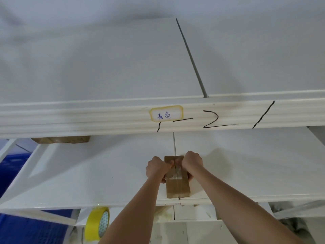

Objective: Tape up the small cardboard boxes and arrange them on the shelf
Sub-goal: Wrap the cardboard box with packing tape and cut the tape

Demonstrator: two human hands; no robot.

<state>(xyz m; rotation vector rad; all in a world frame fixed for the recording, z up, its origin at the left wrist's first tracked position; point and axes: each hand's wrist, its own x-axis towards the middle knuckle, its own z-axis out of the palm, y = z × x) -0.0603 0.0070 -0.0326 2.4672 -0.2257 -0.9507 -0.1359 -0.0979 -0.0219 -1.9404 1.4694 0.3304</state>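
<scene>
Two hands, the left hand [157, 168] and the right hand [193, 162], grasp the small cardboard box [177, 180] between them on the white shelf [88, 173], with thumbs pressing the clear tape [174, 175] on its top.

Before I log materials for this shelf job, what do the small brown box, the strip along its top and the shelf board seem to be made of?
The small brown box looks like matte cardboard: flat tan faces, a seam between flaps. The glossy clear strip on its top seems to be plastic packing tape, since it glints. The white shelf board is smooth and faintly shiny, perhaps painted metal or laminate; I cannot tell which.
</scene>
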